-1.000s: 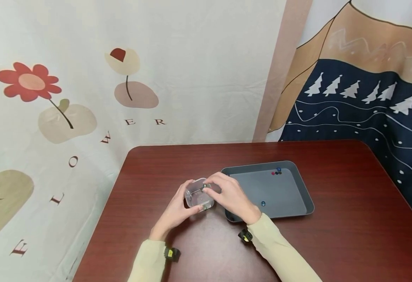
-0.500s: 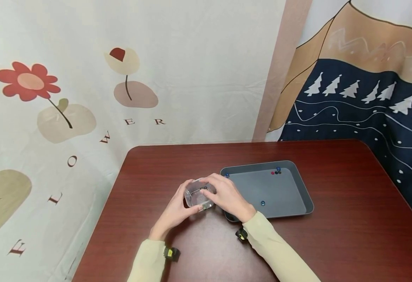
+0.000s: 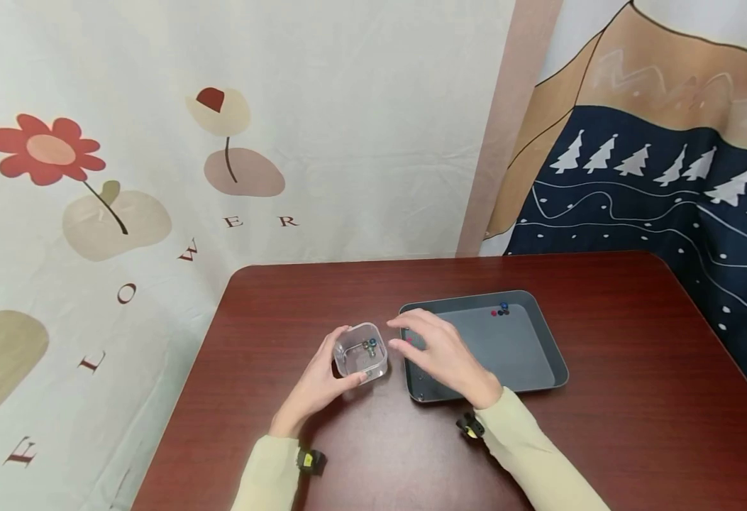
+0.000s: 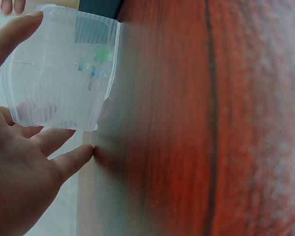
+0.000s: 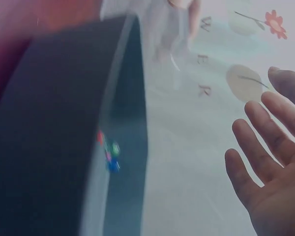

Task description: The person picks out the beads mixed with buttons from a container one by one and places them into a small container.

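My left hand (image 3: 314,387) holds a small clear plastic container (image 3: 351,360) by its sides, thumb at the near side and fingers at the far left. Inside lie several small shiny bead-like pieces (image 3: 370,345); green and blue ones (image 4: 102,54) show through the wall in the left wrist view. To the right of the container, my right hand (image 3: 445,353) hovers over the left end of a grey tray (image 3: 520,358). Its fingers are extended and apart, with nothing between them in the right wrist view. Several red, dark and blue beads (image 3: 501,311) sit near the tray's far right corner.
A reddish-brown wooden table (image 3: 628,355) carries the tray and container. Behind it hang a white flower-print curtain (image 3: 373,142) and a navy tree-print cloth (image 3: 635,206). Part of the tray's left end is hidden under my right hand.
My right hand has drawn back from above the container to the right, over the tray, its fingers spread wider. The container's beads now show. The tray's lone blue bead is hidden behind the hand.
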The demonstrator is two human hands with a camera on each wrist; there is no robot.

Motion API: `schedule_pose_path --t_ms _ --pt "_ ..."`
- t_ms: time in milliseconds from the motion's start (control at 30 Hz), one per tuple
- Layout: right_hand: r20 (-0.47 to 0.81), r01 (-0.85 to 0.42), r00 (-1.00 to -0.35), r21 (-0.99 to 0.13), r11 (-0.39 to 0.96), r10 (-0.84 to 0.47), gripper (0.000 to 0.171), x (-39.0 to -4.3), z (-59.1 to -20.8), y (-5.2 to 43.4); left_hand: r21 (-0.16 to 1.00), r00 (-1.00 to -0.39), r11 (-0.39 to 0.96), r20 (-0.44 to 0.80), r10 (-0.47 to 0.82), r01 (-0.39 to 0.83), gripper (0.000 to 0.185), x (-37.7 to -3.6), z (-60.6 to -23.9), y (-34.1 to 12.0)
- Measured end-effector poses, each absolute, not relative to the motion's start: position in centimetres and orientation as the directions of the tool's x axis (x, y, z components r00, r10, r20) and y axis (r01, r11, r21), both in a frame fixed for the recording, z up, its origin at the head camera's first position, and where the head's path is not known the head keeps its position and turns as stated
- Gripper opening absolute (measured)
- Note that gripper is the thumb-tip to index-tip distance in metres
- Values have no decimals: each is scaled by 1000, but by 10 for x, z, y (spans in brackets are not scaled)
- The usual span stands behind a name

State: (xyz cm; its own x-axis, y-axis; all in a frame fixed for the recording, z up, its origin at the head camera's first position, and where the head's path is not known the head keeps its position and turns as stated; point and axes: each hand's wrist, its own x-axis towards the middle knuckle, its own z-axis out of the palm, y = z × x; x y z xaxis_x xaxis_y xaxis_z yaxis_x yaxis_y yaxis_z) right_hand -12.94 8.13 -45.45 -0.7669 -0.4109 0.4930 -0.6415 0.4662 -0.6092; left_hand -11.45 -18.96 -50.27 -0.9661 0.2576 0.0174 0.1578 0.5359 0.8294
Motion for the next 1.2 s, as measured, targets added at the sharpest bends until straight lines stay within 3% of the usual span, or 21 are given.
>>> schedule_pose_path --t_ms 300,800,1200 --pt "480 -616 -787 -578 535 -387 34 -126 -447 133 820 -968 551 13 249 153 93 -115 -503 -190" --pt "341 -549 -836 -541 637 -430 40 -120 -471 186 821 -969 552 8 247 148 93 -115 -504 -189" --pt "272 -577 -814 -481 660 -513 46 -117 -485 208 826 -967 543 14 253 154 92 -116 -504 -189"
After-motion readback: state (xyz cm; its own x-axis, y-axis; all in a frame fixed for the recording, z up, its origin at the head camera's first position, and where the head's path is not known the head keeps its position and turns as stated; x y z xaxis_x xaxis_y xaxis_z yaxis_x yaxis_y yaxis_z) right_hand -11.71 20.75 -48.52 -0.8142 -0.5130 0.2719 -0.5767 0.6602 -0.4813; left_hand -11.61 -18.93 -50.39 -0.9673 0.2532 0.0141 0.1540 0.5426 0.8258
